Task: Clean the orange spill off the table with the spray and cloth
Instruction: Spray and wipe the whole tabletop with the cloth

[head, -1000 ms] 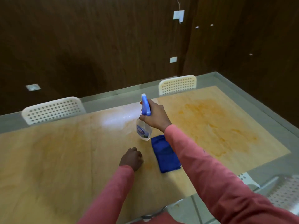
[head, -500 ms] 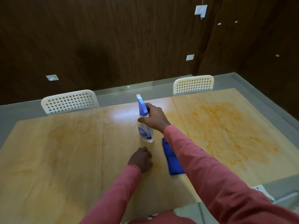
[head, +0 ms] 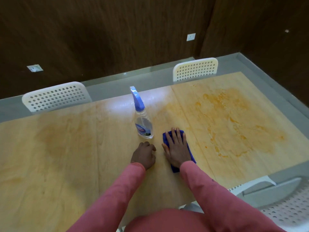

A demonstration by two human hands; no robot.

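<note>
Fingers of the right hand lie flat on the folded blue cloth; the orange spill spreads right of it across the pale wooden desk; the left hand rests curled, empty.

We see a smooth, light wood table, shiny at the far side. The spray bottle is clear plastic. The blue cloth looks soft. The chairs are white plastic with holes.

Dark wood-panelled wall; grey floor; white perforated chairs
</note>
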